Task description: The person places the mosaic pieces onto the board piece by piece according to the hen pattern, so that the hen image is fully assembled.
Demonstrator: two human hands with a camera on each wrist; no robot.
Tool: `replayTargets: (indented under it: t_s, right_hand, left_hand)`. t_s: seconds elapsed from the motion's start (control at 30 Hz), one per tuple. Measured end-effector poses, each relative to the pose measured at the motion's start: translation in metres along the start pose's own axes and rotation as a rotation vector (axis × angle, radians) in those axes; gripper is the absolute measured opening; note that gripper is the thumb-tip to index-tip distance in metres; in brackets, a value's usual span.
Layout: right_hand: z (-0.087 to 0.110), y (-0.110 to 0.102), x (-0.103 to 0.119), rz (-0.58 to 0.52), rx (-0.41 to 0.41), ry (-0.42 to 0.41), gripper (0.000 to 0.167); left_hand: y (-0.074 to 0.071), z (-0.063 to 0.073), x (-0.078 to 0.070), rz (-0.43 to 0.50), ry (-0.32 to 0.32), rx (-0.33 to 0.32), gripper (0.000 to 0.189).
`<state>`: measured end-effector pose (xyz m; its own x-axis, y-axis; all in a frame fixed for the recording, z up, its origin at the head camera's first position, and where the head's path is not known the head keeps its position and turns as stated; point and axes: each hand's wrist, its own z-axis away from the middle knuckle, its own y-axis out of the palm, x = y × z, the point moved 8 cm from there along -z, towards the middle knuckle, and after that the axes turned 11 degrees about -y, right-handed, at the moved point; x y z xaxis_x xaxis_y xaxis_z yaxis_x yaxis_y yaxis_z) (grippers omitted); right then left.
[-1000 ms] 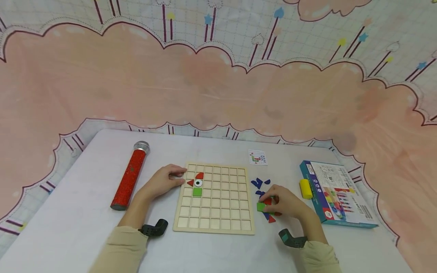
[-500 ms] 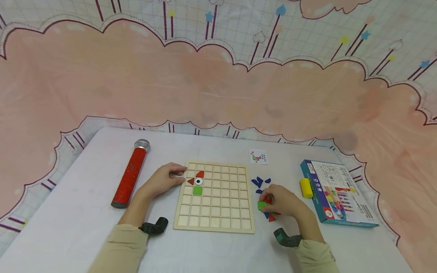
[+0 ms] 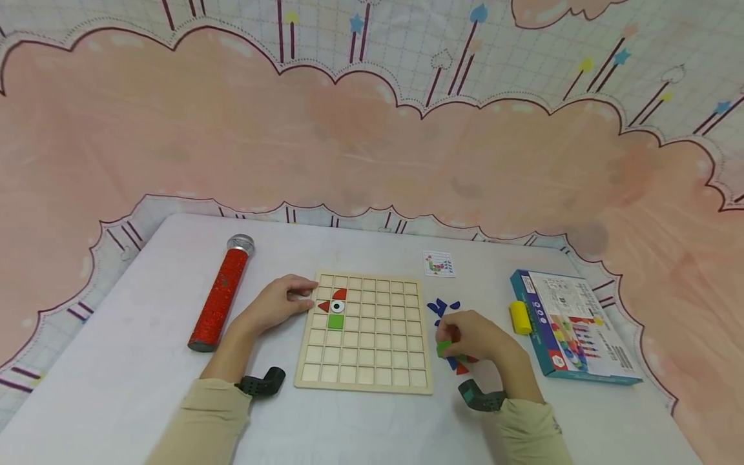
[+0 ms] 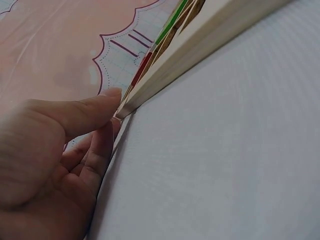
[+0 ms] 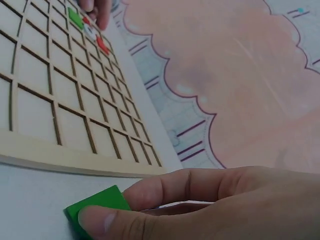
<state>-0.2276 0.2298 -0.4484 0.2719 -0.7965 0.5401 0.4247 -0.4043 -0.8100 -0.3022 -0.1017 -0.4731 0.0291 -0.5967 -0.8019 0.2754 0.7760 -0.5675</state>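
Observation:
A wooden grid board lies on the white table, with several pieces set in its upper left: a red quarter-round, a red triangle, an eye tile and a green square. The left hand touches the board's left edge with thumb and fingertips, also seen up close in the left wrist view. Right of the board, the right hand pinches a green square tile between thumb and finger. Under that hand lie red and blue pieces, partly hidden; blue pieces lie just beyond.
A small picture card lies behind the board. To the right are a yellow cylinder and a flat blue box. A red microphone lies to the left. A patterned cloth hangs behind the table.
The right hand shifts slightly, its wrist moving left, and keeps hold of the green square tile. The left hand stays at the board's edge. The head view tilts a little.

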Motion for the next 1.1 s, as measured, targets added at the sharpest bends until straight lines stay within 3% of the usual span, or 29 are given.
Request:
replayTargets:
  t_s: [0.13, 0.23, 0.37, 0.53, 0.67, 0.87, 1.1]
  right_hand:
    - [-0.005, -0.004, 0.000, -0.015, -0.027, -0.012, 0.014]
    - [-0.012, -0.009, 0.007, -0.014, -0.084, -0.074, 0.011]
    - [-0.024, -0.011, 0.026, -0.016, -0.164, -0.176, 0.011]
    - [-0.042, -0.003, 0.049, -0.067, -0.222, -0.231, 0.010]
    - [-0.055, 0.008, 0.070, -0.091, -0.235, -0.271, 0.011]
    - [-0.069, 0.024, 0.104, -0.100, -0.230, -0.362, 0.010]
    - [-0.075, 0.038, 0.121, -0.188, -0.245, -0.392, 0.010]
  left_hand:
    - [0.000, -0.001, -0.001, -0.005, 0.010, 0.006, 0.042]
    - [-0.002, 0.000, -0.001, -0.012, 0.017, 0.005, 0.042]
    - [-0.004, 0.001, -0.001, -0.021, 0.013, 0.000, 0.043]
    - [-0.005, 0.002, 0.003, -0.030, -0.025, -0.004, 0.043]
    - [-0.003, 0.004, 0.008, -0.038, -0.058, -0.004, 0.043]
    - [-0.002, 0.004, 0.006, -0.050, -0.032, -0.009, 0.043]
    - [-0.001, 0.000, 0.000, -0.061, -0.018, -0.002, 0.043]
